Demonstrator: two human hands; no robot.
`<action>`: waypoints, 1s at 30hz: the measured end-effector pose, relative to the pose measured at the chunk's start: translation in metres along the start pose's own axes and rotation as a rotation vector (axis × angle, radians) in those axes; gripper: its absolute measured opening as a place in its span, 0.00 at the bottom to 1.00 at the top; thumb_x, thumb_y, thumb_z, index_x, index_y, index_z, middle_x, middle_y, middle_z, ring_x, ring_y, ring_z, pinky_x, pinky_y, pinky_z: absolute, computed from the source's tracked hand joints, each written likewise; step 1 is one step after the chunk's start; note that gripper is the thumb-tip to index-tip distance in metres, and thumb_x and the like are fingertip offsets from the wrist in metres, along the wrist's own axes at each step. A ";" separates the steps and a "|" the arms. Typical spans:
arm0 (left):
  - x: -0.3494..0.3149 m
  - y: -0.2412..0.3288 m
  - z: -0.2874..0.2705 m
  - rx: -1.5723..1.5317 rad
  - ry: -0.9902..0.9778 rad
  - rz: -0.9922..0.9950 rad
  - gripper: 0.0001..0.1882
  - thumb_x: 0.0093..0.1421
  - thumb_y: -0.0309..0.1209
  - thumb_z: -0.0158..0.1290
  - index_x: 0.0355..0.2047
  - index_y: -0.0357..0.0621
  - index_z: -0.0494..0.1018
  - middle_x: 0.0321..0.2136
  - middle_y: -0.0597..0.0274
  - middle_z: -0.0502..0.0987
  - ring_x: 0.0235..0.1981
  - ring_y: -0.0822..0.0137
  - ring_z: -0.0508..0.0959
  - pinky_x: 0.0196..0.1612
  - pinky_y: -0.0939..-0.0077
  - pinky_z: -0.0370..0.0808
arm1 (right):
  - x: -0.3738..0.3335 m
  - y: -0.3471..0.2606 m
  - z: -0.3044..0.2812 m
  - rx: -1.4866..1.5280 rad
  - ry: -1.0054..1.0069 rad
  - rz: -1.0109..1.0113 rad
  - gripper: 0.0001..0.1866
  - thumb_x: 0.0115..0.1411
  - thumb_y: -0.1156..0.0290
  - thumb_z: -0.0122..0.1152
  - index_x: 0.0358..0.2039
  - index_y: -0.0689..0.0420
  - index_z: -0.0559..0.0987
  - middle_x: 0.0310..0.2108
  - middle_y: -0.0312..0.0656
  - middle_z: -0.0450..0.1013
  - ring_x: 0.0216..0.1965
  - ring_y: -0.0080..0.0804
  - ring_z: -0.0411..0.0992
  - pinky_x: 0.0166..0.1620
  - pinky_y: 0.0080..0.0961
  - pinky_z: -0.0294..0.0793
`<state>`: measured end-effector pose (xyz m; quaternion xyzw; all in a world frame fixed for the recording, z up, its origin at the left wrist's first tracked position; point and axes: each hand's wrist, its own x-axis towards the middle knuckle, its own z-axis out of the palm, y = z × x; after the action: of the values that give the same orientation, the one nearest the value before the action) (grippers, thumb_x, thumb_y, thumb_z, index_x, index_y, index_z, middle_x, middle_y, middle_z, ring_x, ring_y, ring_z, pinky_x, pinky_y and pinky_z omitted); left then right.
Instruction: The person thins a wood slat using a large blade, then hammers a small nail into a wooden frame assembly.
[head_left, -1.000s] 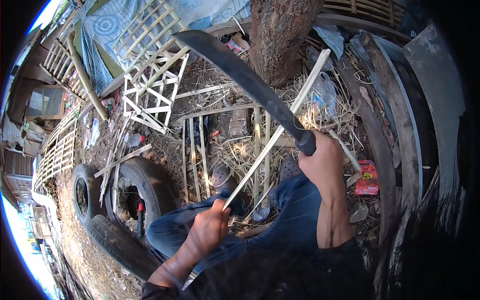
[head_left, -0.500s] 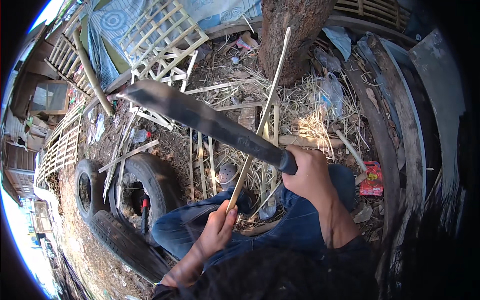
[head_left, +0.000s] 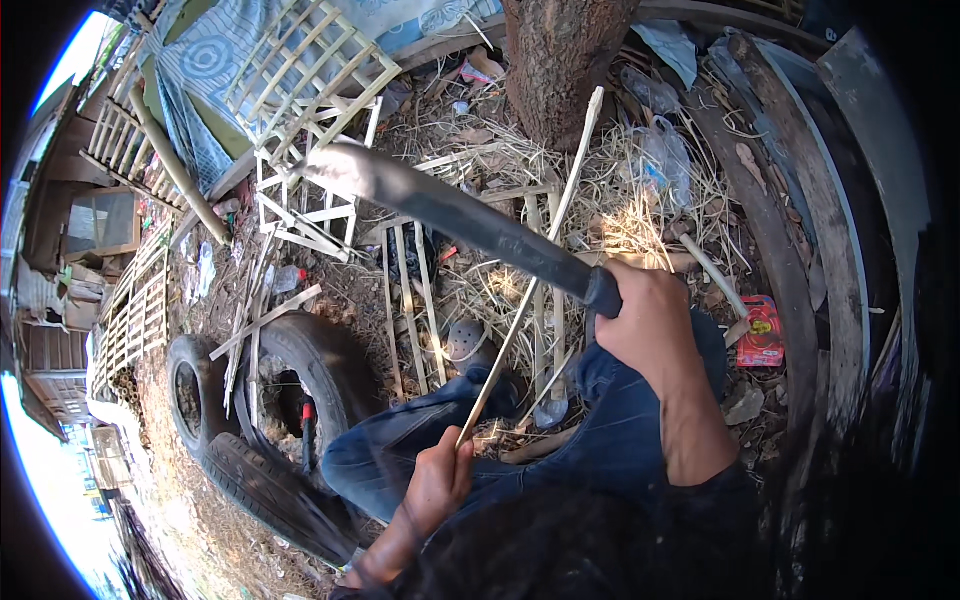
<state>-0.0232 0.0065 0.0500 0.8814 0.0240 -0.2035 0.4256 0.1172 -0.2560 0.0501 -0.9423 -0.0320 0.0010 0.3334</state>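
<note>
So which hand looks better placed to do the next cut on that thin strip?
Probably the right hand: it grips the big knife, whose blade crosses the bamboo strip. The left hand only holds the strip's lower end.

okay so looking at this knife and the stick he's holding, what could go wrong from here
1. The left hand grips the stick low down, below where the big knife crosses it; a blade sliding down the stick could reach those fingers.
2. The knees lie right under the work, so a glancing cut may hit a leg.
3. The right hand holds the knife alone; a slip could throw it.
</note>
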 end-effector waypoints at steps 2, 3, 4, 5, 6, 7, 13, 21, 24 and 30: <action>-0.013 -0.014 0.000 -0.028 -0.033 -0.012 0.07 0.67 0.28 0.42 0.34 0.36 0.65 0.17 0.45 0.66 0.19 0.46 0.70 0.24 0.63 0.66 | 0.007 0.009 -0.008 -0.012 0.146 0.122 0.09 0.43 0.75 0.61 0.28 0.58 0.76 0.21 0.49 0.74 0.27 0.52 0.75 0.32 0.42 0.73; -0.017 -0.020 0.000 -0.062 -0.059 -0.017 0.08 0.67 0.29 0.42 0.35 0.36 0.65 0.17 0.46 0.66 0.19 0.48 0.70 0.25 0.63 0.66 | 0.009 0.010 -0.012 -0.034 0.177 0.183 0.08 0.44 0.76 0.60 0.28 0.59 0.75 0.22 0.51 0.74 0.28 0.53 0.74 0.32 0.42 0.72; -0.020 -0.024 -0.002 -0.129 -0.082 -0.021 0.10 0.68 0.32 0.41 0.35 0.36 0.65 0.18 0.54 0.66 0.18 0.61 0.69 0.25 0.68 0.65 | 0.009 0.014 -0.013 0.011 0.199 0.203 0.07 0.44 0.76 0.59 0.28 0.59 0.75 0.22 0.51 0.74 0.28 0.52 0.74 0.31 0.41 0.72; -0.020 -0.027 -0.002 -0.131 -0.077 -0.021 0.10 0.68 0.32 0.41 0.35 0.36 0.65 0.18 0.54 0.66 0.18 0.61 0.69 0.25 0.68 0.65 | 0.010 0.016 -0.014 0.057 0.225 0.213 0.07 0.45 0.77 0.59 0.28 0.60 0.75 0.21 0.51 0.73 0.27 0.52 0.74 0.31 0.40 0.71; -0.018 -0.029 -0.002 -0.264 -0.095 -0.047 0.11 0.69 0.34 0.40 0.35 0.37 0.65 0.18 0.61 0.65 0.19 0.68 0.66 0.24 0.72 0.63 | 0.010 0.014 -0.014 0.058 0.223 0.207 0.07 0.45 0.77 0.59 0.28 0.60 0.75 0.21 0.51 0.73 0.27 0.52 0.74 0.31 0.40 0.71; -0.018 -0.031 -0.002 -0.398 -0.111 -0.074 0.12 0.69 0.35 0.40 0.34 0.38 0.65 0.18 0.67 0.64 0.19 0.75 0.63 0.23 0.76 0.61 | 0.008 0.011 -0.014 0.154 0.212 0.158 0.08 0.45 0.77 0.59 0.29 0.60 0.76 0.21 0.50 0.73 0.26 0.52 0.74 0.30 0.39 0.71; 0.001 -0.017 -0.006 -0.808 -0.195 -0.177 0.21 0.67 0.49 0.42 0.32 0.42 0.64 0.18 0.71 0.62 0.17 0.80 0.59 0.18 0.83 0.55 | -0.006 -0.012 0.014 0.325 0.072 -0.132 0.11 0.41 0.75 0.64 0.27 0.62 0.75 0.19 0.49 0.71 0.23 0.48 0.73 0.29 0.32 0.70; 0.014 -0.014 -0.003 -1.078 -0.508 -0.190 0.30 0.62 0.60 0.43 0.23 0.44 0.64 0.12 0.70 0.58 0.10 0.77 0.55 0.13 0.82 0.53 | -0.019 -0.025 0.027 0.235 -0.204 -0.515 0.16 0.34 0.66 0.66 0.27 0.56 0.78 0.21 0.42 0.75 0.24 0.41 0.76 0.29 0.32 0.75; 0.016 -0.020 0.004 -1.188 -0.574 -0.157 0.29 0.62 0.60 0.43 0.22 0.46 0.62 0.12 0.69 0.60 0.10 0.77 0.57 0.12 0.81 0.54 | -0.021 -0.024 0.032 0.236 -0.210 -0.539 0.15 0.33 0.65 0.66 0.25 0.55 0.77 0.21 0.41 0.75 0.24 0.40 0.76 0.29 0.33 0.75; 0.018 -0.021 -0.001 -0.836 -0.453 -0.045 0.27 0.61 0.55 0.51 0.20 0.46 0.60 0.12 0.70 0.61 0.09 0.78 0.59 0.11 0.82 0.55 | -0.020 -0.020 0.028 0.177 -0.290 -0.548 0.18 0.38 0.60 0.68 0.29 0.55 0.78 0.23 0.40 0.77 0.26 0.39 0.77 0.30 0.34 0.75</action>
<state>-0.0109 0.0177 0.0281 0.5672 0.0294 -0.3726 0.7339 0.0958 -0.2244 0.0409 -0.8559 -0.3316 0.0481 0.3940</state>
